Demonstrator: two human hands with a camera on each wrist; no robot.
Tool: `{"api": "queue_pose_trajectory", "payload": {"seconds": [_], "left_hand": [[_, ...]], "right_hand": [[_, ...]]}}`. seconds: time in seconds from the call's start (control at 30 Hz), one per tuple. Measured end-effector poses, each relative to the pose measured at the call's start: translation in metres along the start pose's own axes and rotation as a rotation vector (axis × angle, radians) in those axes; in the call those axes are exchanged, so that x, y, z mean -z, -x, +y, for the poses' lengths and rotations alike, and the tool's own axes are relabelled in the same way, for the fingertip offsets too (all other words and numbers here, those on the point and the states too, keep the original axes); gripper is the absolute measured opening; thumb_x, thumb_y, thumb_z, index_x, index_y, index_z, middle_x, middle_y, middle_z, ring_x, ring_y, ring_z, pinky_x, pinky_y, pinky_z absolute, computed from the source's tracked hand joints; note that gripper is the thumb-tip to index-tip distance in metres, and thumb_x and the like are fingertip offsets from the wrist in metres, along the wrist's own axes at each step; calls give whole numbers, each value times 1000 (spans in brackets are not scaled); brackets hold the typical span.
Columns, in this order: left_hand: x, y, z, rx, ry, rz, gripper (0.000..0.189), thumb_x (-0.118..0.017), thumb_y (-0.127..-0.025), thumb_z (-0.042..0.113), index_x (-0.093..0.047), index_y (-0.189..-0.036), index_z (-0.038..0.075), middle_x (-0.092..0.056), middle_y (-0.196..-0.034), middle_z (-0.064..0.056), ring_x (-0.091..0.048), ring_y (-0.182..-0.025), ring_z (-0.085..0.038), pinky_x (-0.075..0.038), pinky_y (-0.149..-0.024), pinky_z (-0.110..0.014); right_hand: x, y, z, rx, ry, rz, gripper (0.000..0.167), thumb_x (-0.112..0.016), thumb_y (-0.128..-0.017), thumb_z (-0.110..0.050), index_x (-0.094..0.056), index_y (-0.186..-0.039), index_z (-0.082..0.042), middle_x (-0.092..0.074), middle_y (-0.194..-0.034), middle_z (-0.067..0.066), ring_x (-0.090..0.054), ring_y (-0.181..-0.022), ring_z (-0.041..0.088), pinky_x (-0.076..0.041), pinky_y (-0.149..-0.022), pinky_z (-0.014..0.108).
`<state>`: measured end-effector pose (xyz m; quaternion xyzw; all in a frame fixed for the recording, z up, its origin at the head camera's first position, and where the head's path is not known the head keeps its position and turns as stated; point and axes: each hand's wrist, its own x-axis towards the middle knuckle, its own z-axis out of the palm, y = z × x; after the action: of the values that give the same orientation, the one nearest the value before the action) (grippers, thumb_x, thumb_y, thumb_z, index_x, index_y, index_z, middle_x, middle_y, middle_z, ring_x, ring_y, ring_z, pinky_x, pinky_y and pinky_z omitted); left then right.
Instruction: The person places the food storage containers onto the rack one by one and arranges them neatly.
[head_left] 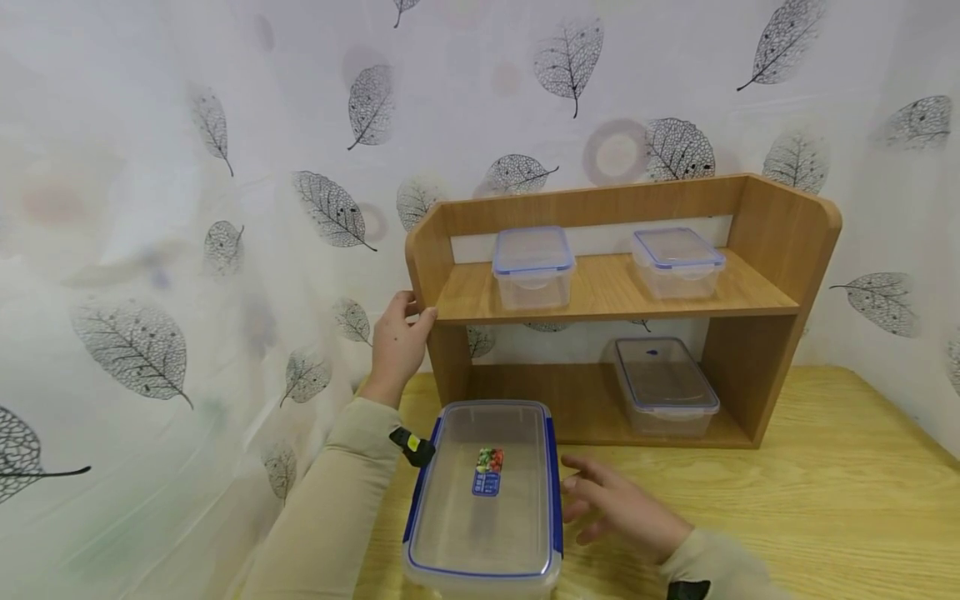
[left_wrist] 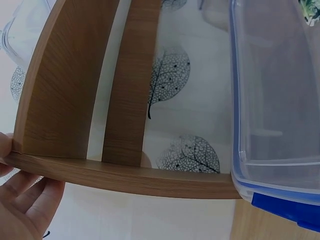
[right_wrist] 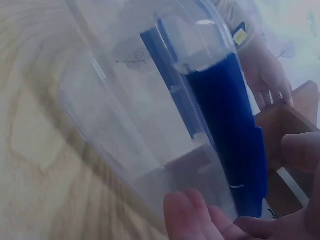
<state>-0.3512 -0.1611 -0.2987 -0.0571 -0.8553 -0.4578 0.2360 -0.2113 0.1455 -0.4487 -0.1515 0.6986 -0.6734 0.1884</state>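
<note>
My left hand (head_left: pixel 400 340) holds the front edge of the left side panel of a small two-tier wooden shelf (head_left: pixel 615 317). In the left wrist view its thumb lies on one side of that panel (left_wrist: pixel 125 177) and the fingers on the other. A large clear food container (head_left: pixel 483 517) with blue side clips and a fruit sticker stands in front of the shelf's left half. Close by its right side is my right hand (head_left: pixel 622 508), fingers apart and loosely bent. The right wrist view shows those fingertips (right_wrist: pixel 187 215) near the container's blue clip (right_wrist: pixel 225 130).
Two small lidded containers, one left (head_left: pixel 534 271) and one right (head_left: pixel 678 265), sit on the upper tier. Another container (head_left: pixel 666 387) is on the lower tier at right. All stands on a yellow wood-grain table (head_left: pixel 840 500) before a leaf-patterned curtain (head_left: pixel 285 100).
</note>
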Motion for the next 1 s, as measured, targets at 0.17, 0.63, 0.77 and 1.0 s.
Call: {"api": "queue_pose_trajectory", "payload": {"seconds": [0.17,0.63,0.77,1.0], "left_hand": [[0,0,0,-8,-1,7,40,-59,-102,36,-57,-134,14,-62,-133,-14,-65,-115,-35,-59,-89,-47],[-2,0,-2,-7,-7,15,39,-59,-102,37,-57,-134,14,-62,-133,-13,-65,-114,-35,-59,-88,-47],[-2,1,-2,-11,-10,15,39,-58,-102,37,-57,-134,14,-62,-133,-14,-65,-115,-34,-59,-89,-47],[-2,2,0,-14,-10,14,39,-58,-102,36,-57,-134,14,-62,-133,-14,-65,-115,-34,-59,-89,-47]], "right_hand": [[-8,-2,2,-9,-73,-42,68,-49,-107,-30,-20,-156,7,-67,-115,17,-68,-95,35,-61,-72,50],[-20,-8,-3,-82,-118,-22,83,-58,-104,-35,-8,-159,2,-56,-114,22,-65,-87,25,-61,-69,46],[-21,-9,-2,-88,-141,-25,82,-59,-103,-30,-8,-158,4,-57,-113,21,-65,-86,25,-61,-69,44],[-22,-10,-3,-79,-168,-41,83,-63,-101,-26,-9,-158,2,-57,-111,22,-67,-87,27,-62,-72,44]]}}
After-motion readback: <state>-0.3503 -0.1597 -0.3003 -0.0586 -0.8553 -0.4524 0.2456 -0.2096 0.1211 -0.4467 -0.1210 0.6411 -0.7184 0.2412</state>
